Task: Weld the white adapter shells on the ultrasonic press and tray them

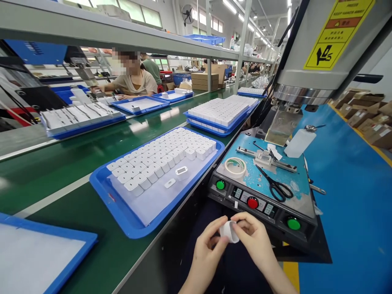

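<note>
Blue tray [122, 216] full of little white shells [159, 159] sits on the green conveyor [61, 163] off to the left. Down low, left hand [208, 245] pinches one white casing [229, 232] at the fingertips. Right hand [254, 241] grips its other side, just in front of the press's control panel [266, 210], with scissors [275, 185] lying on top.

The one sign that stands out is a yellow warning label [337, 32] on the grey head of the press machine [306, 61]. Its black pictogram shows a hand caught between two blocks. Above the pictogram is an orange band and a few lines of small black print. One line seems to read "KEEP HANDS AWAY"; the rest is too blurred to make out. The white lettering on the blue housing [36, 51] and the small displays on the control panel [266, 208] along the machine's front edge are illegible.
</note>
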`<move>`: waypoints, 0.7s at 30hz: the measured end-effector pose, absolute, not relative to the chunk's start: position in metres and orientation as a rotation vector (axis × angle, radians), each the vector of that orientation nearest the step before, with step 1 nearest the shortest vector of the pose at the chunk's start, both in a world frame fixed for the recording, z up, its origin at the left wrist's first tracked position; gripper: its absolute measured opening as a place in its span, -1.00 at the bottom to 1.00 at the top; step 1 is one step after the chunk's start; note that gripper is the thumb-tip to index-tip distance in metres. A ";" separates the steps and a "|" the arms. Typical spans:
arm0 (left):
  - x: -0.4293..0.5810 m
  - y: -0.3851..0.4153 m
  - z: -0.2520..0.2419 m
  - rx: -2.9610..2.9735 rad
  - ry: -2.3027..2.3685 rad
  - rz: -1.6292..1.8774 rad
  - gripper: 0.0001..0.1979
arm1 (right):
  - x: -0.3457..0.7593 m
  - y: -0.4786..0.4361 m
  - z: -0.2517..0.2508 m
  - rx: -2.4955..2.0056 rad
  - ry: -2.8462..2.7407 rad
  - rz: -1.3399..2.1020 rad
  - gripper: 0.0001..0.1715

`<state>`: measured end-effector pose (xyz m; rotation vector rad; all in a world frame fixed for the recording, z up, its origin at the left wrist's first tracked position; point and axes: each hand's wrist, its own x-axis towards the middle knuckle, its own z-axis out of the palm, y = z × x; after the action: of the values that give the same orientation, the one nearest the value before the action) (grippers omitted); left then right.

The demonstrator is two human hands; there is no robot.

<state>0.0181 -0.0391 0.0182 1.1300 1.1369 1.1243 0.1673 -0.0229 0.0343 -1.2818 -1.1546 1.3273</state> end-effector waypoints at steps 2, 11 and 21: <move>0.020 -0.041 0.018 1.203 1.135 1.113 -0.54 | 0.166 -0.024 0.032 -1.269 -1.101 1.327 -0.64; 0.022 -0.037 0.013 1.188 1.209 1.055 -0.58 | 0.167 -0.022 0.024 -1.248 -1.052 1.262 -0.77; 0.024 -0.007 -0.033 1.413 1.368 0.941 -0.68 | 0.234 0.061 0.034 -1.334 -0.916 0.931 -0.70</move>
<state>0.0236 -0.0069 -0.0328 1.4130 1.3682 0.9407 0.2341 0.0613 0.0341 -1.3338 -0.9155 0.9306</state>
